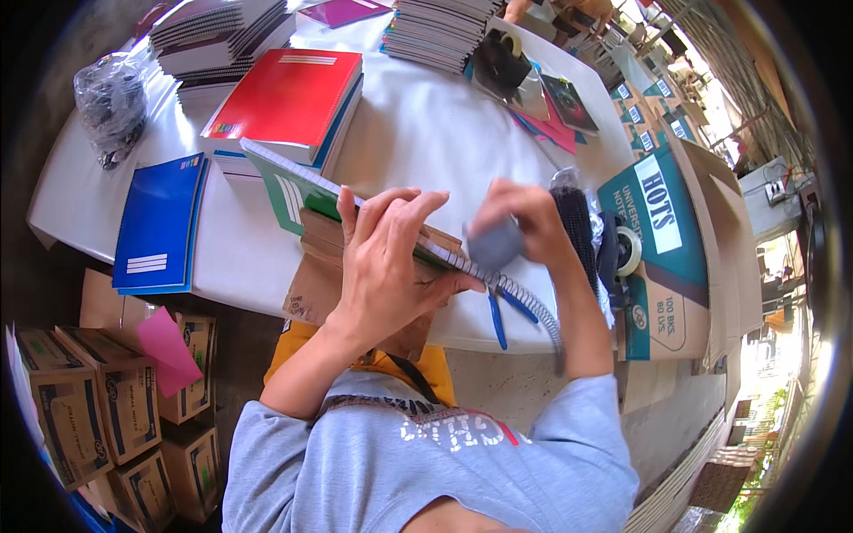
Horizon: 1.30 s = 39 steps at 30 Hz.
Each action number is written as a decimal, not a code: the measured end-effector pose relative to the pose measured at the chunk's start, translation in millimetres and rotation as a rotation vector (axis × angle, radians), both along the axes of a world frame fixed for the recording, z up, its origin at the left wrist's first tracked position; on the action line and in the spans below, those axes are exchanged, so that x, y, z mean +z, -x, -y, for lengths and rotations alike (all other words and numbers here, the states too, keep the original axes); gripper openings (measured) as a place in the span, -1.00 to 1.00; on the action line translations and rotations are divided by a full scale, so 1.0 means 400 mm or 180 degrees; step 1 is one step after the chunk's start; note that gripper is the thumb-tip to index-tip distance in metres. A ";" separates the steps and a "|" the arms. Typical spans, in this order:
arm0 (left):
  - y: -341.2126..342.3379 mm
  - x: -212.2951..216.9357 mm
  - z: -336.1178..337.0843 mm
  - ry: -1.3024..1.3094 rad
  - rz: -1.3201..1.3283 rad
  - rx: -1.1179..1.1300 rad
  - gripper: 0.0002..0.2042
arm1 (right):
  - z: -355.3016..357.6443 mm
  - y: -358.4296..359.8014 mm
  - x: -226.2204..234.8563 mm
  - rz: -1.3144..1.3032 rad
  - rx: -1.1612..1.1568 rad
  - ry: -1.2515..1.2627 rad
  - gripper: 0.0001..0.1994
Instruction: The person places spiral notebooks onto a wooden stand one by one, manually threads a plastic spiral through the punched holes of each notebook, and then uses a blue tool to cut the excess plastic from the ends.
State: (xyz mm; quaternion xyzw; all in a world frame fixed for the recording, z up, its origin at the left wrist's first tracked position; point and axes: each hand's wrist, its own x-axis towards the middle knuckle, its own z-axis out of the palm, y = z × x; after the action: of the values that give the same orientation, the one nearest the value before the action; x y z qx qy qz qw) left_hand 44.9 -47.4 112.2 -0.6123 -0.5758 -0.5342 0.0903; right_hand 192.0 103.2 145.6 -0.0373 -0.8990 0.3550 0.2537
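With the left hand [384, 253] gripping the notebook [316, 199] at the table's [418, 115] near edge and the right hand [530, 218] grasping a blurred grey disc [496, 245], the trailing coil [544, 317] could snag on the pliers [498, 322] if tugged.

White table [418, 133]: red notebooks [289, 98] stacked far left, blue notebooks [160, 218] near left edge, plastic bag [111, 102] with dark contents behind. Tape dispenser [500, 64] far side. Big green-and-brown carton [671, 275] at right. Lower left: brown boxes [133, 395], pink sheet [169, 351] against them.
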 end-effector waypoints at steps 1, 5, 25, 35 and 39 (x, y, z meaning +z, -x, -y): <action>-0.002 0.007 -0.005 -0.0067 0.0160 -0.0055 -0.25 | -0.012 0.000 -0.015 -0.0009 -0.0769 -0.0407 -0.92; 0.012 -0.013 0.002 0.0101 0.0296 -0.0048 -0.16 | 0.061 0.023 0.024 -0.0772 0.0819 0.0664 -0.90; 0.143 0.000 -0.027 0.0050 -0.0374 0.0625 -0.41 | 0.013 0.049 -0.024 -0.0567 0.0463 0.1209 -0.78; 0.161 0.001 -0.024 -0.0157 -0.0314 0.0647 -0.47 | 0.048 0.087 0.000 -0.0693 -0.0522 0.0600 -0.90; 0.152 0.001 -0.016 0.0138 -0.0404 0.0514 -0.46 | 0.032 0.110 -0.038 -0.0110 -0.0566 0.0761 -0.87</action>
State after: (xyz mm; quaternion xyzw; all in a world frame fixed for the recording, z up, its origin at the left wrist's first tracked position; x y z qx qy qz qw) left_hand -16.0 -41.0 112.8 -0.5983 -0.6279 -0.4728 0.1560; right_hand 147.9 90.6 130.4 -0.1406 -0.8390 0.4363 0.2933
